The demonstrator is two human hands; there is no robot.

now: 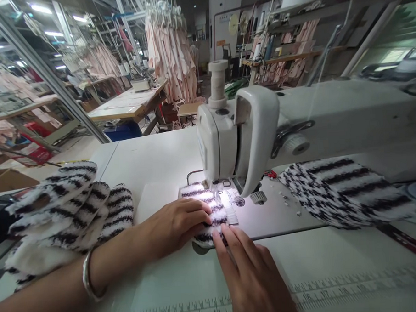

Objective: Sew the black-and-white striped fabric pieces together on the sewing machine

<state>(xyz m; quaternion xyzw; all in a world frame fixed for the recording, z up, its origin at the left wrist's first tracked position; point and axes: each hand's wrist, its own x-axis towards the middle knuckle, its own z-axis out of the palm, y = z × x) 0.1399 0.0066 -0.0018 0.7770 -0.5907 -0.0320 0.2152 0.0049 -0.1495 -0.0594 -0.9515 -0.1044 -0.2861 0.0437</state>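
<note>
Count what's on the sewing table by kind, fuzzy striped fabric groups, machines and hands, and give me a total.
Striped fabric groups: 3 - left stack, piece under needle, right pile
Sewing machine: 1
Hands: 2 - left hand, right hand
Total: 6

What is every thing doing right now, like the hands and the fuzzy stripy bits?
left hand: flat, pressing the stripy piece
right hand: flat, fingertips on the stripy piece
stripy piece: lying under the needle, lit up
sewing machine: lamp on
stack of stripy pieces: piled at the left
stripy fabric: lying loose at the right
</note>
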